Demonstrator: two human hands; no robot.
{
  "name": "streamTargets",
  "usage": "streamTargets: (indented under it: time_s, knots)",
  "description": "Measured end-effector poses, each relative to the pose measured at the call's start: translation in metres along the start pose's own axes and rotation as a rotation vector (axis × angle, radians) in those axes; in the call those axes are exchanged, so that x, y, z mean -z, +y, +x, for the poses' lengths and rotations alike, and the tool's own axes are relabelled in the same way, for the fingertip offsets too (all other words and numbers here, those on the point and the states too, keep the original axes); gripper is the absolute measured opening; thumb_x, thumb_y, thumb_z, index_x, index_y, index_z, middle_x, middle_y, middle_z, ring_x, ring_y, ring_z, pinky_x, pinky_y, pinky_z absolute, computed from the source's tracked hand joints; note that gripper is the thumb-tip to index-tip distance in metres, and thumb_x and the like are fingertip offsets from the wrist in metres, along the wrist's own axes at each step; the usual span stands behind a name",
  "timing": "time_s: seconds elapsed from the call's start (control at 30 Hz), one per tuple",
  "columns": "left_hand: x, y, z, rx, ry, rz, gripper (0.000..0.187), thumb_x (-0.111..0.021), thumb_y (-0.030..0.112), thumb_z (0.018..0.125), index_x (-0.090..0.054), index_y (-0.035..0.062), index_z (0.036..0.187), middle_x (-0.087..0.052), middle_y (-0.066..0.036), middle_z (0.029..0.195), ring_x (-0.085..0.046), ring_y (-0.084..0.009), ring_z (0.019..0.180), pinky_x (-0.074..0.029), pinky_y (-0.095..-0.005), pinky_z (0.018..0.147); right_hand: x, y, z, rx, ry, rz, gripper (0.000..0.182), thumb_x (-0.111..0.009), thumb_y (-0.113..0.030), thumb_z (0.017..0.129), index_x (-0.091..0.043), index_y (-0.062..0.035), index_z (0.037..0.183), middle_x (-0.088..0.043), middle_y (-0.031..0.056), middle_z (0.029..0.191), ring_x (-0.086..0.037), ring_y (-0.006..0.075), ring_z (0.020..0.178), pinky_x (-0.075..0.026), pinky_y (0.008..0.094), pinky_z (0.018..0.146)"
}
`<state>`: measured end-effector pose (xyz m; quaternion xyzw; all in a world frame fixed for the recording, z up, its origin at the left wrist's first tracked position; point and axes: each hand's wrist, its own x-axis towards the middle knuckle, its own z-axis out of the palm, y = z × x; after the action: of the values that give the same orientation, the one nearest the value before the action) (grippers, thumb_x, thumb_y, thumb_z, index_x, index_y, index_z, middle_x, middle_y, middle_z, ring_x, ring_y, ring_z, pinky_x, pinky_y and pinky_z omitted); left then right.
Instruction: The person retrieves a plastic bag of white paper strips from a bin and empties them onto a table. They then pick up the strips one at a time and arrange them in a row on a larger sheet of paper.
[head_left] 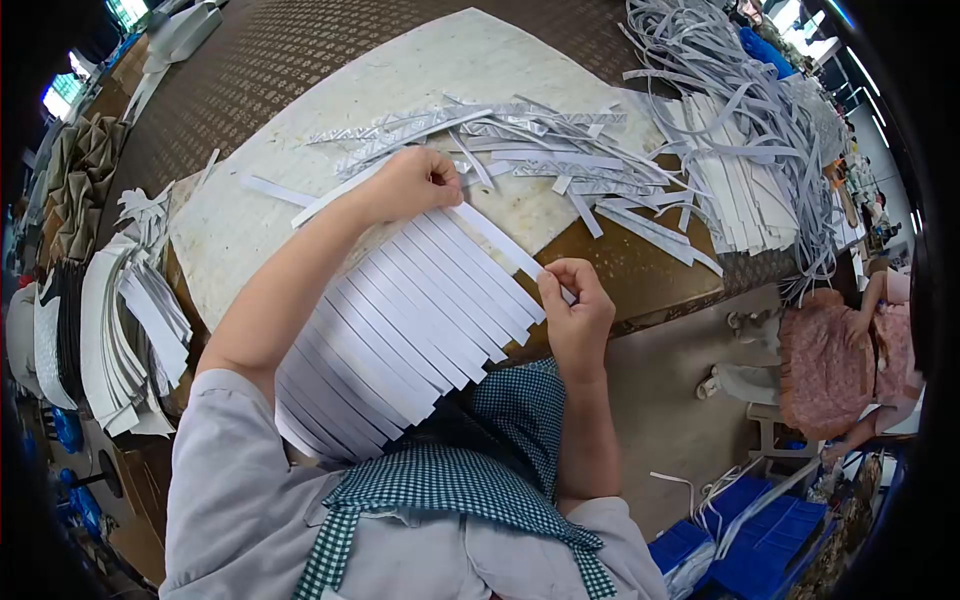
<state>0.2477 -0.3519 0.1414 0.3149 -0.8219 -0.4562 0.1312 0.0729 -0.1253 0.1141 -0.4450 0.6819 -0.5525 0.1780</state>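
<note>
A white strip (498, 240) is stretched between my two hands. My left hand (418, 184) is closed in a pinch at its upper end, at the far edge of a row of white strips. My right hand (577, 300) pinches the strip's other end, with the thumb and fingers pressed together. Several similar strips (400, 310) lie side by side in a fanned, overlapping row from the board's edge towards my lap. Past my hands, a loose heap of white and patterned grey strips (540, 150) is scattered on a pale, stained board (420, 70).
At the right stands a tangled pile of long grey strips (740, 60) beside a stack of white pieces (735, 190). Curved white pieces (115, 340) and folded khaki material (85, 190) lie left. A person in pink (830, 360) sits at the right, above blue sheets (765, 530).
</note>
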Motion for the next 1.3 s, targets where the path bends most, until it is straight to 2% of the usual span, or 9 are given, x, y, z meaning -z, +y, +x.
streamTargets:
  time_s: [0.03, 0.27, 0.53, 0.63, 0.67, 0.93, 1.03, 1.13, 1.3]
  knots:
    - [0.002, -0.004, 0.006, 0.006, -0.020, 0.042, 0.008, -0.072, 0.007, 0.084, -0.068, 0.0002, 0.082, -0.068, -0.003, 0.078, -0.060, -0.0103, 0.074, -0.049, -0.0283, 0.068, -0.003, -0.001, 0.004, -0.008, -0.002, -0.029, 0.007, -0.070, -0.006, 0.088, -0.065, -0.0022, 0.093, -0.067, 0.0064, 0.079, -0.064, 0.0135, 0.071, -0.052, 0.0280, 0.070]
    - [0.013, -0.008, 0.016, 0.018, -0.105, 0.223, 0.015, -0.073, 0.011, 0.077, -0.072, -0.0011, 0.085, -0.070, -0.009, 0.076, -0.064, -0.0159, 0.074, -0.050, -0.0323, 0.068, -0.012, 0.004, 0.011, -0.067, -0.043, -0.106, 0.010, -0.073, -0.010, 0.086, -0.066, -0.0053, 0.092, -0.069, 0.0051, 0.078, -0.066, 0.0145, 0.072, -0.052, 0.0289, 0.069]
    - [0.016, -0.001, 0.016, 0.008, -0.116, 0.333, 0.014, -0.071, 0.012, 0.076, -0.071, 0.0002, 0.083, -0.068, -0.012, 0.077, -0.064, -0.0216, 0.073, -0.051, -0.0352, 0.069, -0.016, 0.003, 0.012, -0.017, -0.047, -0.210, 0.008, -0.073, -0.011, 0.083, -0.067, -0.0085, 0.087, -0.069, 0.0036, 0.078, -0.067, 0.0180, 0.069, -0.051, 0.0300, 0.064]
    - [0.013, -0.007, 0.016, -0.030, -0.091, 0.397, 0.015, -0.070, 0.015, 0.075, -0.072, 0.0029, 0.083, -0.070, -0.014, 0.080, -0.066, -0.0267, 0.077, -0.052, -0.0381, 0.071, -0.016, 0.000, 0.012, 0.006, -0.047, -0.254, 0.007, -0.072, -0.010, 0.085, -0.068, -0.0039, 0.087, -0.068, 0.0025, 0.074, -0.063, 0.0099, 0.067, -0.050, 0.0261, 0.065]
    - [0.011, -0.009, 0.016, -0.045, -0.080, 0.418, 0.016, -0.069, 0.017, 0.074, -0.073, 0.0042, 0.084, -0.071, -0.014, 0.081, -0.068, -0.0287, 0.078, -0.053, -0.0393, 0.071, -0.016, -0.001, 0.012, 0.016, -0.046, -0.271, 0.007, -0.072, -0.009, 0.085, -0.068, -0.0043, 0.086, -0.067, 0.0026, 0.073, -0.063, 0.0103, 0.066, -0.050, 0.0262, 0.065]
    - [0.005, -0.006, 0.003, -0.072, -0.027, 0.375, 0.010, -0.070, 0.011, 0.079, -0.068, 0.0030, 0.084, -0.064, -0.010, 0.090, -0.064, -0.0258, 0.081, -0.051, -0.0363, 0.071, -0.016, -0.001, 0.008, 0.027, -0.056, -0.339, 0.004, -0.071, -0.008, 0.082, -0.067, -0.0062, 0.083, -0.064, 0.0021, 0.069, -0.060, 0.0106, 0.061, -0.048, 0.0270, 0.059]
    - [0.005, -0.008, 0.002, -0.118, -0.029, 0.339, 0.009, -0.070, 0.011, 0.080, -0.068, 0.0035, 0.084, -0.064, -0.010, 0.091, -0.064, -0.0256, 0.081, -0.051, -0.0358, 0.071, -0.017, -0.001, 0.006, 0.020, -0.046, -0.333, 0.009, -0.071, -0.009, 0.080, -0.062, -0.0105, 0.078, -0.060, 0.0018, 0.068, -0.058, 0.0189, 0.059, -0.047, 0.0318, 0.057]
    - [0.004, -0.009, 0.000, -0.140, -0.030, 0.369, 0.011, -0.071, 0.013, 0.081, -0.068, 0.0047, 0.088, -0.064, -0.009, 0.094, -0.064, -0.0254, 0.082, -0.051, -0.0354, 0.073, -0.018, 0.004, 0.005, 0.081, -0.051, -0.389, 0.006, -0.070, -0.005, 0.081, -0.064, -0.0059, 0.081, -0.059, 0.0018, 0.068, -0.055, 0.0119, 0.058, -0.046, 0.0272, 0.057]
    - [0.008, -0.010, -0.012, -0.106, 0.180, 0.447, 0.018, -0.071, 0.016, 0.084, -0.066, 0.0064, 0.097, -0.062, -0.008, 0.097, -0.065, -0.0259, 0.086, -0.052, -0.0363, 0.077, -0.013, 0.004, 0.005, 0.158, -0.065, -0.373, 0.009, -0.070, -0.002, 0.082, -0.064, -0.0048, 0.086, -0.059, 0.0034, 0.077, -0.053, 0.0121, 0.060, -0.046, 0.0264, 0.059]
